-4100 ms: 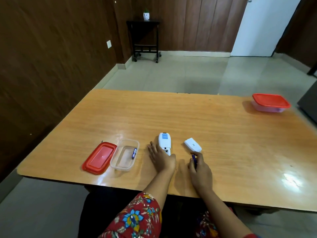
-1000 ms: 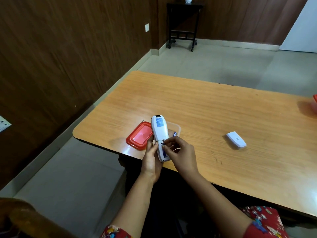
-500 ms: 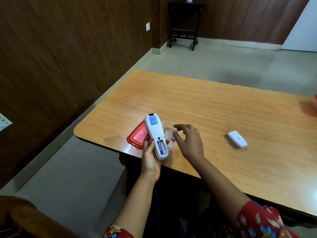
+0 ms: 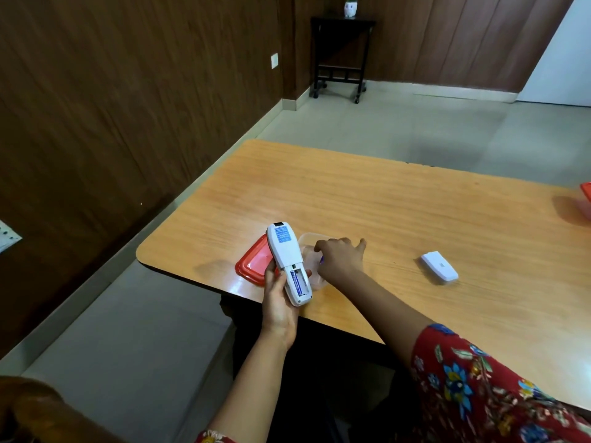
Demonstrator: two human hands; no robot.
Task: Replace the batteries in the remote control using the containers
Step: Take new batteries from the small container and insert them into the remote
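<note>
My left hand (image 4: 278,302) holds the white remote control (image 4: 284,251) back side up over the table's near edge. Its battery compartment is uncovered, and one blue battery (image 4: 296,282) lies inside. My right hand (image 4: 339,257) is over the clear open container (image 4: 307,239) just right of the remote, fingers spread and pointing down. A bit of a second blue battery (image 4: 321,259) peeks out under the thumb side; no grip on it shows. The white battery cover (image 4: 438,266) lies on the table to the right.
The container's red lid (image 4: 252,263) lies beside it, partly behind the remote. A second, red-lidded container (image 4: 587,199) is cut off at the wooden table's (image 4: 383,203) right edge. A wood-panelled wall runs along the left, and a black side table (image 4: 340,52) stands at the back.
My right hand left the remote's compartment and moved right, over the clear container. The remote now shows one battery inside. My left hand tilted the remote slightly left.
</note>
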